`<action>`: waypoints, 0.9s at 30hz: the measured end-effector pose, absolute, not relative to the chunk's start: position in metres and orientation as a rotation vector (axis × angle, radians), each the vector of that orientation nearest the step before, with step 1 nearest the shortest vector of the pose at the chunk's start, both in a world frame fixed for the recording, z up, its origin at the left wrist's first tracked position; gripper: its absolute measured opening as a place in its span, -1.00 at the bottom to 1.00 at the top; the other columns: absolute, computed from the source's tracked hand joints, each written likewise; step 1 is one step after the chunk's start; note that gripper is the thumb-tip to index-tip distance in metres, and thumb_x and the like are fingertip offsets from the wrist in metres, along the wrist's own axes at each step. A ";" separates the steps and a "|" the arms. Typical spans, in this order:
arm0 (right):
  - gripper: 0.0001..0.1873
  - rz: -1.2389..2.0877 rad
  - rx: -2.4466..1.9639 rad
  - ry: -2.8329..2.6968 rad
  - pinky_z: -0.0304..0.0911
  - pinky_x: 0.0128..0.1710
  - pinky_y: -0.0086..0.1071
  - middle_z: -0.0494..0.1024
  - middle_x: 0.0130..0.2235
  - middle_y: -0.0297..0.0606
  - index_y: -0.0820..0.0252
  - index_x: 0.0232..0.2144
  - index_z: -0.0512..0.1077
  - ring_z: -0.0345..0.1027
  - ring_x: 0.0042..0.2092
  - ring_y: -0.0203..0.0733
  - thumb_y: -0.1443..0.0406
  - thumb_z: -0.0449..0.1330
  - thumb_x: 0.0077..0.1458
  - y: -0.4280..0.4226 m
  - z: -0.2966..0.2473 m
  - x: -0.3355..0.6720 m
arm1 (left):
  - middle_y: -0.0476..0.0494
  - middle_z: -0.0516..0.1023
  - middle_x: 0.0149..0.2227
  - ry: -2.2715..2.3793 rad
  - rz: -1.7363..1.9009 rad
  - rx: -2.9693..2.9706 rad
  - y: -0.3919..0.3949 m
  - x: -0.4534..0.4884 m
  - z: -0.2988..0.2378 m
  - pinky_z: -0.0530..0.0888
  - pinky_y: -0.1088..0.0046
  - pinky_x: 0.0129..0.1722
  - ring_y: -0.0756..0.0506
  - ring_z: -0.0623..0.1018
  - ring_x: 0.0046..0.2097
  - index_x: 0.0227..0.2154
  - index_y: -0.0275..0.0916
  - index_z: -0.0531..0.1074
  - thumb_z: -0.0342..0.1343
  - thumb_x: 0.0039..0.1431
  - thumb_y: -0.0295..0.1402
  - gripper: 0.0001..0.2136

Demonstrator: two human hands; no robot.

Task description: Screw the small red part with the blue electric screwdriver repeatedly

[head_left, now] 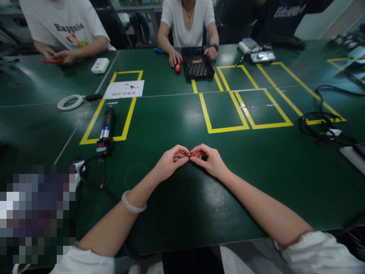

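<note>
Over the dark green table, both my hands meet at their fingertips. Between finger and thumb, my right hand (pixel 209 160) pinches a small orange-red piece (pixel 193 155), too small to name. The fingers of my left hand (pixel 172 161) are closed in a pinch against the piece's left side; whatever lies between them is hidden. A pale bangle (pixel 132 203) circles my left wrist. To the left, an electric screwdriver (pixel 106 125) with a black body and a cable lies inside a yellow tape outline.
Across the table a person's hands rest by a black tray (pixel 186 74) of small parts and a red object (pixel 178 68). Another person holds a red phone-like item (pixel 53 61). Coiled black cables (pixel 316 125) lie right; a white printed card (pixel 125 90) and white tape roll (pixel 70 102) lie left.
</note>
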State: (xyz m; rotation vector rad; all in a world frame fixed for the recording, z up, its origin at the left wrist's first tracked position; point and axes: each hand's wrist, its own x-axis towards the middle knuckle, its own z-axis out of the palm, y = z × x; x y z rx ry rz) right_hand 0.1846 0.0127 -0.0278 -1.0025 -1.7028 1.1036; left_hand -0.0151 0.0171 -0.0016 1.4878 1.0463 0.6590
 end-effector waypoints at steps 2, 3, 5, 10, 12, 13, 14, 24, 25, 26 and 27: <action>-0.74 1.189 -1.039 -1.578 0.32 -0.37 -0.41 0.52 -0.35 -0.30 0.16 -0.20 0.45 0.39 -0.37 -0.29 0.17 0.30 0.08 0.014 -0.031 0.184 | -0.18 0.51 -0.15 1.027 0.670 1.489 0.016 -0.014 -0.003 0.47 0.44 -0.19 -0.03 0.53 -0.19 -0.10 -0.29 0.35 0.23 0.11 -0.27 -0.66; -0.72 1.212 -1.052 -1.537 0.32 -0.38 -0.41 0.52 -0.35 -0.30 0.17 -0.21 0.45 0.39 -0.37 -0.29 0.14 0.30 0.08 0.014 -0.032 0.184 | -0.18 0.50 -0.14 1.021 0.675 1.505 0.015 -0.014 -0.003 0.47 0.43 -0.19 -0.03 0.53 -0.19 -0.08 -0.28 0.34 0.25 0.08 -0.27 -0.62; -0.71 1.257 -1.076 -1.507 0.30 -0.41 -0.42 0.51 -0.40 -0.31 0.18 -0.29 0.46 0.39 -0.40 -0.30 0.10 0.30 0.08 0.014 -0.032 0.183 | -0.16 0.50 -0.15 1.018 0.681 1.557 0.013 -0.012 -0.003 0.48 0.43 -0.20 -0.03 0.54 -0.21 -0.07 -0.26 0.33 0.27 0.06 -0.26 -0.60; -0.68 1.277 -1.139 -1.523 0.22 -0.50 -0.46 0.48 -0.52 -0.36 0.20 -0.41 0.43 0.34 -0.51 -0.34 0.06 0.30 0.07 0.012 -0.031 0.181 | -0.11 0.51 -0.21 1.060 0.675 1.637 0.011 -0.008 0.000 0.49 0.43 -0.19 -0.02 0.53 -0.23 -0.19 -0.27 0.39 0.19 0.14 -0.25 -0.75; -0.69 1.314 -1.119 -1.516 0.24 -0.49 -0.45 0.49 -0.51 -0.35 0.20 -0.41 0.43 0.35 -0.51 -0.33 0.07 0.27 0.11 0.012 -0.031 0.181 | -0.11 0.52 -0.24 1.077 0.674 1.642 0.012 -0.009 0.001 0.48 0.44 -0.19 -0.02 0.53 -0.23 -0.20 -0.28 0.41 0.16 0.17 -0.24 -0.77; -0.70 1.342 -1.100 -1.506 0.26 -0.47 -0.44 0.51 -0.50 -0.34 0.21 -0.39 0.43 0.36 -0.49 -0.33 0.08 0.26 0.12 0.012 -0.031 0.181 | -0.12 0.52 -0.25 1.080 0.679 1.648 0.013 -0.009 0.001 0.48 0.43 -0.19 -0.03 0.53 -0.22 -0.20 -0.28 0.41 0.15 0.18 -0.24 -0.78; -0.71 1.372 -1.077 -1.490 0.27 -0.45 -0.44 0.52 -0.48 -0.33 0.21 -0.38 0.44 0.37 -0.48 -0.33 0.09 0.26 0.12 0.012 -0.030 0.181 | -0.12 0.53 -0.24 1.079 0.690 1.660 0.013 -0.010 0.001 0.48 0.43 -0.18 -0.04 0.53 -0.21 -0.20 -0.28 0.41 0.14 0.19 -0.24 -0.78; -0.70 1.506 -0.990 -1.458 0.27 -0.41 -0.45 0.55 -0.33 -0.29 0.21 -0.25 0.47 0.37 -0.39 -0.33 0.16 0.34 0.01 0.018 -0.027 0.186 | -0.15 0.51 -0.16 1.060 0.748 1.981 0.014 -0.017 0.008 0.46 0.37 -0.08 -0.07 0.51 -0.12 -0.17 -0.22 0.46 0.08 0.24 -0.30 -0.83; -0.71 1.488 -0.987 -1.467 0.26 -0.42 -0.46 0.54 -0.33 -0.29 0.21 -0.24 0.46 0.35 -0.40 -0.34 0.17 0.34 0.02 0.018 -0.027 0.186 | -0.15 0.51 -0.14 1.073 0.735 2.001 0.016 -0.020 0.011 0.46 0.36 -0.07 -0.07 0.51 -0.12 -0.14 -0.22 0.45 0.07 0.24 -0.29 -0.81; -0.72 1.470 -0.986 -1.475 0.24 -0.43 -0.46 0.53 -0.32 -0.30 0.20 -0.24 0.45 0.33 -0.41 -0.35 0.19 0.33 0.02 0.018 -0.028 0.187 | -0.16 0.50 -0.13 1.101 0.726 2.029 0.020 -0.025 0.015 0.45 0.35 -0.05 -0.08 0.51 -0.10 -0.12 -0.22 0.45 0.06 0.24 -0.28 -0.79; -0.73 1.454 -0.987 -1.484 0.23 -0.44 -0.47 0.52 -0.32 -0.30 0.20 -0.23 0.44 0.32 -0.41 -0.36 0.20 0.32 0.03 0.018 -0.029 0.187 | -0.16 0.50 -0.11 1.148 0.719 2.066 0.024 -0.032 0.018 0.45 0.33 -0.03 -0.09 0.51 -0.09 -0.09 -0.22 0.44 0.06 0.25 -0.25 -0.76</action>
